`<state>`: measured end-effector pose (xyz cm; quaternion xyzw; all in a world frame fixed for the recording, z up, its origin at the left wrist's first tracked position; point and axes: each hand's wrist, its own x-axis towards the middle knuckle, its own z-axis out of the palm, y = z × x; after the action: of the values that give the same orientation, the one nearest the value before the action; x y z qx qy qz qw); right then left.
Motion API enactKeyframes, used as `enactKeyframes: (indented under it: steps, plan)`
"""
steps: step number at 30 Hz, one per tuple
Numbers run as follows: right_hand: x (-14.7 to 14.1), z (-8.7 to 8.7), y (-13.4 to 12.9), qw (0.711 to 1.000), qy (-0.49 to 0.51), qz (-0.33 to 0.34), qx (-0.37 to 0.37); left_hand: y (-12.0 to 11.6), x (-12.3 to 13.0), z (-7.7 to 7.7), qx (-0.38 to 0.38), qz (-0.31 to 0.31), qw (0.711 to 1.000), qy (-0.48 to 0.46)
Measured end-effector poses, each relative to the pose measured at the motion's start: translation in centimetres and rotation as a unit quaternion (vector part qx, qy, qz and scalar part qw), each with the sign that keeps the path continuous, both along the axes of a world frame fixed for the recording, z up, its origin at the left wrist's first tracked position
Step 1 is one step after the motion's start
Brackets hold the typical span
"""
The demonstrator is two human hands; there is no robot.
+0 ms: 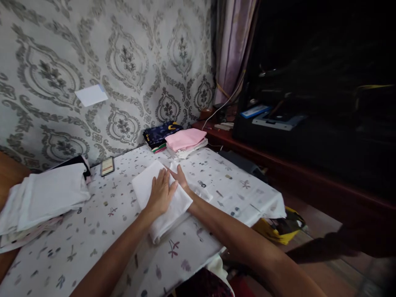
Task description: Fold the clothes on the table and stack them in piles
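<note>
A folded white cloth (179, 202), probably a garment, lies on the table in front of me, its near end bent into a rounded fold. My left hand (161, 193) presses flat on top of it, fingers stretched out. Beside it, at the cloth's far right edge, is my right hand (179, 178), its thumb raised apart from the fingers, which point left. The cloth partly hides those fingers. Some thin white fabric spreads out just right of my right wrist.
A patterned white tablecloth (102, 222) covers the table. Folded white clothes (55, 192) are stacked at left, near a phone-like object (107, 166). Pink folded cloth (185, 139) tops a pile by dark folded clothes (162, 133) at the back. A yellow bag (278, 237) sits below the right edge.
</note>
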<state>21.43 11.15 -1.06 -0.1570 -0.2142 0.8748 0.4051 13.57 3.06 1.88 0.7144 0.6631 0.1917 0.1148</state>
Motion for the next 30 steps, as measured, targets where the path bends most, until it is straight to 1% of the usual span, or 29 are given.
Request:
enactKeyframes:
  steps: [3, 5, 8, 11, 13, 17, 19, 21, 22, 23, 24, 26, 28, 30]
  plan:
    - [1.8, 0.5, 1.3, 0.999, -0.042, -0.018, 0.026, 1.6, 1.7, 0.8, -0.008, -0.009, 1.000, 0.001]
    - [3.1, 0.7, 2.0, 0.994, -0.088, -0.035, 0.063, 2.5, 2.8, 0.8, -0.006, -0.019, 1.000, -0.013]
    - [4.7, 0.7, 2.6, 0.976, -0.173, -0.047, 0.126, 3.7, 3.9, 0.1, -0.007, -0.030, 0.999, -0.043]
    - [5.9, 0.4, 3.0, 0.955, -0.239, -0.034, 0.170, 4.4, 4.6, -1.0, -0.017, -0.034, 0.997, -0.063]
    - [6.3, 0.3, 3.1, 0.953, -0.245, -0.034, 0.172, 4.7, 4.8, -1.5, -0.020, -0.032, 0.997, -0.068]
    - [6.8, 0.6, 3.3, 0.964, -0.229, -0.050, 0.123, 4.8, 5.0, -2.0, -0.023, -0.031, 0.997, -0.065]
    - [7.0, 0.9, 3.6, 0.964, -0.236, -0.046, 0.111, 4.8, 5.1, -2.1, -0.025, -0.032, 0.998, -0.058]
    - [7.3, 1.1, 3.9, 0.958, -0.256, -0.039, 0.122, 4.7, 5.2, -2.1, -0.023, -0.034, 0.998, -0.048]
    - [7.5, 1.2, 4.0, 0.951, -0.276, -0.038, 0.138, 4.7, 5.3, -2.1, -0.023, -0.035, 0.998, -0.045]
    - [7.7, 1.3, 4.1, 0.936, -0.307, -0.046, 0.166, 4.6, 5.4, -2.1, -0.025, -0.035, 0.998, -0.045]
    - [7.9, 1.4, 4.2, 0.914, -0.346, -0.059, 0.201, 4.6, 5.4, -2.0, -0.026, -0.034, 0.998, -0.050]
    - [8.1, 1.8, 4.2, 0.861, -0.420, -0.093, 0.272, 4.4, 5.2, -1.7, -0.019, -0.056, 0.995, -0.082]
    - [7.9, 2.4, 3.9, 0.789, -0.484, -0.114, 0.361, 4.1, 4.3, -1.2, -0.001, -0.107, 0.987, -0.120]
    - [7.1, 3.1, 3.4, 0.709, -0.525, -0.101, 0.459, 3.8, 2.5, -0.6, 0.016, -0.145, 0.979, -0.141]
